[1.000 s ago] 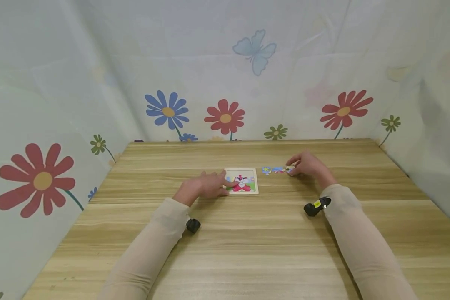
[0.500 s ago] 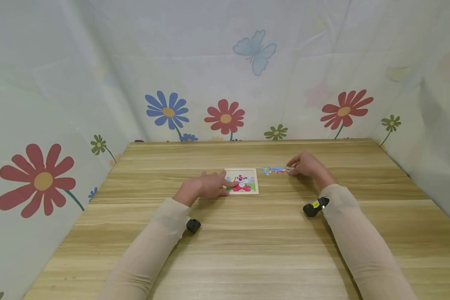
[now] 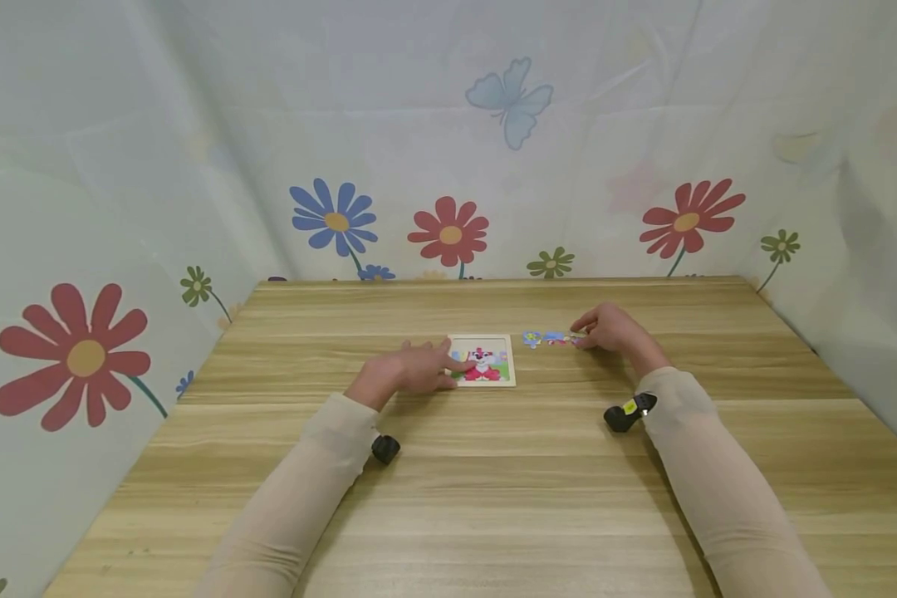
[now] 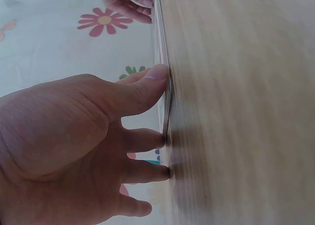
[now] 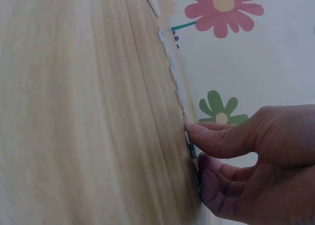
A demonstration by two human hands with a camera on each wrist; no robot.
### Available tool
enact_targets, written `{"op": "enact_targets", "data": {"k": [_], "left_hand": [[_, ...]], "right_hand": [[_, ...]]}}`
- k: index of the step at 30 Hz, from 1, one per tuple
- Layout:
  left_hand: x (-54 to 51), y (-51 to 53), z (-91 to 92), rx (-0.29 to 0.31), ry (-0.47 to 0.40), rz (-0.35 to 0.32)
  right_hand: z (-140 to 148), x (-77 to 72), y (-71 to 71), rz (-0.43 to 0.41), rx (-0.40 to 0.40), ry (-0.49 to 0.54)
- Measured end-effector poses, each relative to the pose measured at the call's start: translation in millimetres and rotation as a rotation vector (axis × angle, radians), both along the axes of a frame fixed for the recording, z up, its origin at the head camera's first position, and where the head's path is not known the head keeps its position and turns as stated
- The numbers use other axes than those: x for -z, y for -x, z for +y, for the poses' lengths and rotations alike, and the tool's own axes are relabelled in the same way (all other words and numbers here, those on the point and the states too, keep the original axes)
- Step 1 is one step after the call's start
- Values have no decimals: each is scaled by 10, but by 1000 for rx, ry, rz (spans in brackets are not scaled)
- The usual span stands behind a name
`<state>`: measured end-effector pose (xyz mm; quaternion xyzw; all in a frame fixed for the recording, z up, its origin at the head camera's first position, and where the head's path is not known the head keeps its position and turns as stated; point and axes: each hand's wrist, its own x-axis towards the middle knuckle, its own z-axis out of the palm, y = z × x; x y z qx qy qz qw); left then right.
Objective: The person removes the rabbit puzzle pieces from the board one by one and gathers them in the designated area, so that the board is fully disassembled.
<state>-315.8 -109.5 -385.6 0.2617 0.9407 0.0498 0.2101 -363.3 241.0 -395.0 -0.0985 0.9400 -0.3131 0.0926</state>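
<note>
A square puzzle board (image 3: 512, 362) with a pale rim lies flat on the table, a red and white cartoon figure in its lower part. From the left, my left hand (image 3: 417, 368) rests on it with fingers spread; in the left wrist view the thumb of my left hand (image 4: 74, 131) touches the board's edge. Right of the board lies a row of blue and pink puzzle pieces (image 3: 553, 339). At the row's right end my right hand (image 3: 613, 330) pinches a piece (image 5: 187, 137) between thumb and fingers, low at the tabletop; the fingers hide part of it.
The wooden table (image 3: 463, 498) reaches back to a white curtain (image 3: 389, 108) printed with flowers and a butterfly. Black wrist cameras (image 3: 385, 449) sit by both sleeves, above the tabletop.
The piece at my right fingertips has shifted slightly and shows less from under them, with my right hand a touch further right. The left hand and board look unmoved.
</note>
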Motion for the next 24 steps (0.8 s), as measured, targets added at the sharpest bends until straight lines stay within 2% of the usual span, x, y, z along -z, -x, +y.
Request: {"op": "enact_targets", "data": {"k": [11,14,18,24], "left_hand": [[-1,-12,-15,-3,-22,6],[-2,-11,-15,-7,-21,8],[1,-5,-5,2,-11,7],[5,12,4,-1,-8,0]], "right_hand": [[15,-53,-12,-27,36,30],[-34,-97,-22,18,34,36],[-235,-169,-66,95,-4,30],[-794,-244,-140,95,-119,62]]}}
